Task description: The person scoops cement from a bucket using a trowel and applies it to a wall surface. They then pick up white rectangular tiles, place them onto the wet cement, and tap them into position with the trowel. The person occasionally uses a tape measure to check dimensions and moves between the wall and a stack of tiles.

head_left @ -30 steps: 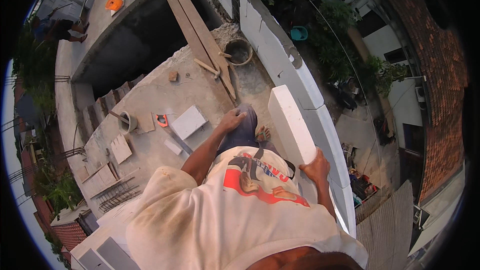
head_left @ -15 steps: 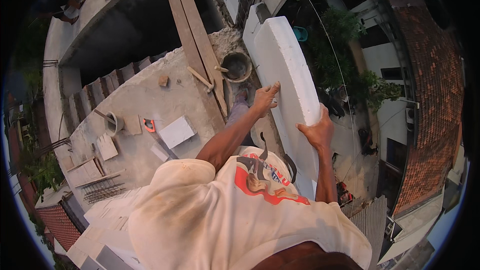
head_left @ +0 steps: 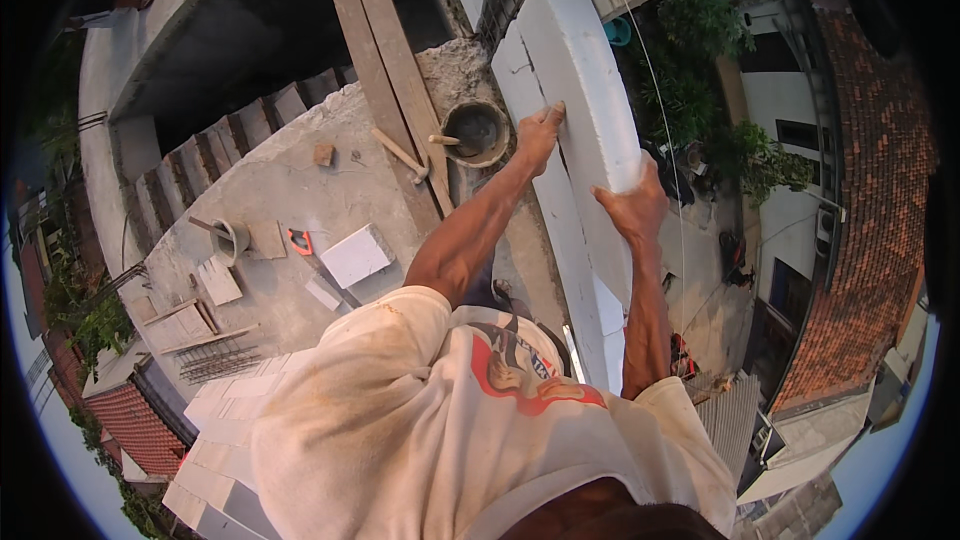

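Note:
A long white lightweight concrete block (head_left: 590, 90) lies along the top of a white block wall (head_left: 530, 90). A dark seam shows between the two on the left side. My left hand (head_left: 540, 137) grips the block's left lower edge, its fingers curled there; some fingertips are hidden. My right hand (head_left: 637, 200) is wrapped round the block's near right corner, thumb on the near end. Left of the wall stands a dark bucket (head_left: 475, 134) of grey mortar with a wooden-handled tool (head_left: 443, 140) in it.
A hammer (head_left: 402, 157) lies beside long wooden planks (head_left: 375, 50) spanning a dark stair opening. On the concrete floor are a white block (head_left: 357, 256), an orange-handled saw (head_left: 300, 242) and a second bucket (head_left: 230, 242). Past the wall's right side is a drop to ground level.
The block has moved away from me along the wall and now covers the dark patch at its far end. Both hands stay on it; my left fingers have shifted to its lower edge.

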Motion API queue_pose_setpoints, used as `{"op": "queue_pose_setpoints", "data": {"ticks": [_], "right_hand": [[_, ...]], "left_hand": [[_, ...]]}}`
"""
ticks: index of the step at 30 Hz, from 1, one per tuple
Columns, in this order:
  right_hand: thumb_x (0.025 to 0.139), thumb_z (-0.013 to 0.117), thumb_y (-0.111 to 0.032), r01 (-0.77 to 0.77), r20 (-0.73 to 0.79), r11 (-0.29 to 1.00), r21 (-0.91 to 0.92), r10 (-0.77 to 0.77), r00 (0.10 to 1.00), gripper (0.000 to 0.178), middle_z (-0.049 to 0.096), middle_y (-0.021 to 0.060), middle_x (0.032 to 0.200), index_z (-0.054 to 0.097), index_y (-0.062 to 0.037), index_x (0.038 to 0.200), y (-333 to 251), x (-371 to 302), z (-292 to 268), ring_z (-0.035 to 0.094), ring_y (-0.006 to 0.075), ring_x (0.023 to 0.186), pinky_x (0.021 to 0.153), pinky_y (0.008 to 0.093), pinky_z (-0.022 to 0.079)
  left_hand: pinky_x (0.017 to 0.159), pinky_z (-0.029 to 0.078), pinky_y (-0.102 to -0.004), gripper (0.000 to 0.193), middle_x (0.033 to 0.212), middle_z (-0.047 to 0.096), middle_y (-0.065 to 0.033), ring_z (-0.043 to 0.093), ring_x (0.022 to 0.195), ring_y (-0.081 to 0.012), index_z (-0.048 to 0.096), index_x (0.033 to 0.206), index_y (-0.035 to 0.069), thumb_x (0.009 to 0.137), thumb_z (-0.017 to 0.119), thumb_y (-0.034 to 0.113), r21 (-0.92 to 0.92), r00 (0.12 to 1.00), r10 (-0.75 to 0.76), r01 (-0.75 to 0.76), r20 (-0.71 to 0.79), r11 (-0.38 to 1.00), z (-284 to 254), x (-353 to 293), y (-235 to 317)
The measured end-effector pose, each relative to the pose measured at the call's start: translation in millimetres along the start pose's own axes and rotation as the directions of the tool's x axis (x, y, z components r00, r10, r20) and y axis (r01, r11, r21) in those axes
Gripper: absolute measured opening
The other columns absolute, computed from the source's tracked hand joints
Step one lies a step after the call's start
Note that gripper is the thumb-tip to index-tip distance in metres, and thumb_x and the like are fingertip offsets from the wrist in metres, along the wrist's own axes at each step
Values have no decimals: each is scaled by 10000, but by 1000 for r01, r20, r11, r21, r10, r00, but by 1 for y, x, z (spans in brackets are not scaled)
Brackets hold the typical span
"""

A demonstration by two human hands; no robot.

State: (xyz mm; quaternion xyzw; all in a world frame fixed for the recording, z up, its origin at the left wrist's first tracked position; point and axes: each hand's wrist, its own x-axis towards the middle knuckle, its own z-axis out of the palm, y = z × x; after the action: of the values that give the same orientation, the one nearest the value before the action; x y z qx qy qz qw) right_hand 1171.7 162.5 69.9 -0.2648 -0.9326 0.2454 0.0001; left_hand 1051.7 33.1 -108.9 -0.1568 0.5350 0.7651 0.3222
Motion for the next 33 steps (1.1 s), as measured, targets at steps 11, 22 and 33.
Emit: {"op": "queue_pose_setpoints", "data": {"ticks": [11, 22, 33], "right_hand": [[592, 990, -271, 23, 12, 1000, 0, -23, 1000, 954, 739, 217, 1147, 547, -14, 1397, 15, 14, 20, 753, 376, 1006, 907, 450, 597], [669, 918, -318, -113, 169, 993, 10, 110, 979, 940, 684, 175, 1330, 500, -97, 1481, 17, 19, 21, 687, 358, 1199, 1008, 470, 544], [659, 928, -353, -74, 167, 996, -43, 80, 983, 994, 670, 190, 1353, 483, -65, 1500, 27, 23, 25, 687, 372, 1198, 1016, 476, 547]], "left_hand": [[921, 528, -373, 669, 1150, 748, -148, 649, 1032, -205, 663, 1353, -67, 1074, 579, 534, 184, 995, 100, -97, -8, 978, -2, 14, -11], [913, 532, -449, 613, 1124, 750, -221, 699, 1035, -307, 698, 1306, -8, 1097, 494, 531, 522, 992, 94, -39, -79, 852, 1, 14, 1], [952, 520, -482, 623, 1151, 744, -242, 697, 1091, -383, 702, 1301, 4, 1087, 496, 552, 486, 995, 51, -3, -86, 874, -5, 24, -16]]}}
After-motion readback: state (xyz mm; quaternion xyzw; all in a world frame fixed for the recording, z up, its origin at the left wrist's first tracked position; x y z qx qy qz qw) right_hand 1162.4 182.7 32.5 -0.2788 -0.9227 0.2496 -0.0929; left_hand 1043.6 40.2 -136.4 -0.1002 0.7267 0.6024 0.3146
